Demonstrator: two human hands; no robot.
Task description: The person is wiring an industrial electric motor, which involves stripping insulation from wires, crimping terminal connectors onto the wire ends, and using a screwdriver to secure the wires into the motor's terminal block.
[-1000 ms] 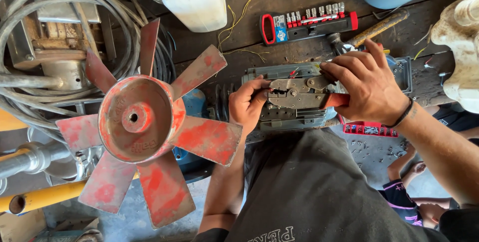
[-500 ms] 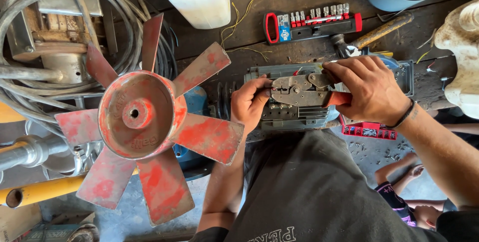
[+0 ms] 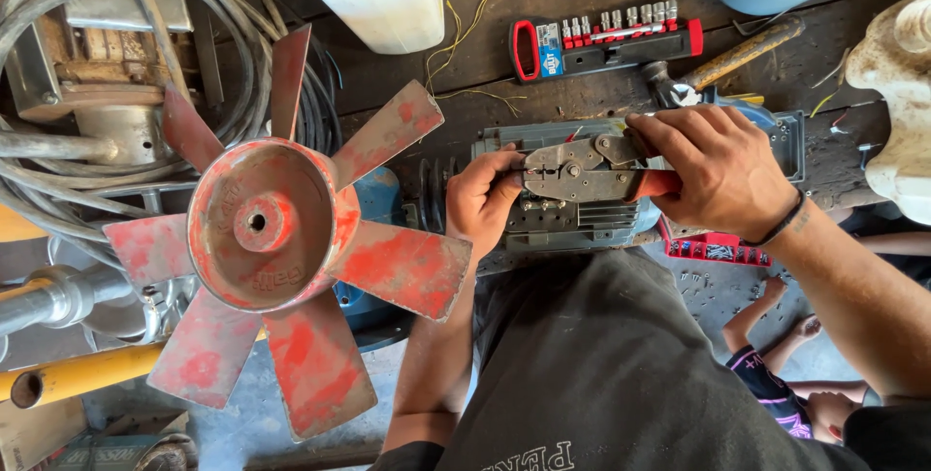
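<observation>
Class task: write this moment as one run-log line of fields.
left hand: steadies pliers' nose | right hand: grips red handles | pliers: over grey motor | nearby: red fan, socket set, hammer

Crimping pliers (image 3: 582, 168): dull grey metal, red plastic-looking grips; beneath them, motor casing (image 3: 572, 214): matt grey ribbed metal; left of the motor, fan (image 3: 281, 238): worn red paint, scuffed; behind, workbench (image 3: 485, 83): rough dark wood.

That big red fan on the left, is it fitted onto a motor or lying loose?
Cannot tell. The red fan faces the camera, its centre hole bare with no shaft showing through. What sits behind it is hidden by the blades.
</observation>
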